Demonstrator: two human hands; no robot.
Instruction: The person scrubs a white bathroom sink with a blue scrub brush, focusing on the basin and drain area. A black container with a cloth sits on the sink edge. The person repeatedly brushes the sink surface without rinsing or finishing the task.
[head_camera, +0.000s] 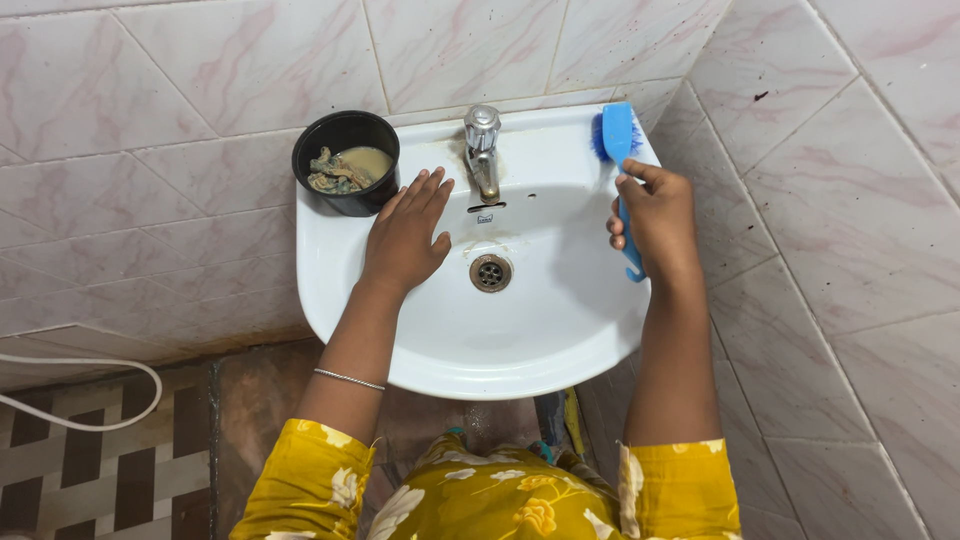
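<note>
Blue scrub brush (617, 135) looks light, stiff plastic, probably wet-slick; right hand (657, 215) clamped round its handle at the washbasin (560, 340) right rim. Left hand (408, 238) flat, fingers together, near the black bowl (346, 160) at the back-left corner.

A: Your right hand (655, 215) grips a blue plastic brush (620, 150); the white sink (560, 330) looks glossy glazed ceramic.

B: Noted. The tap (483, 150) is shiny metal, the black pot (345, 162) smooth plastic, the wall tiles (200, 90) polished.
</note>
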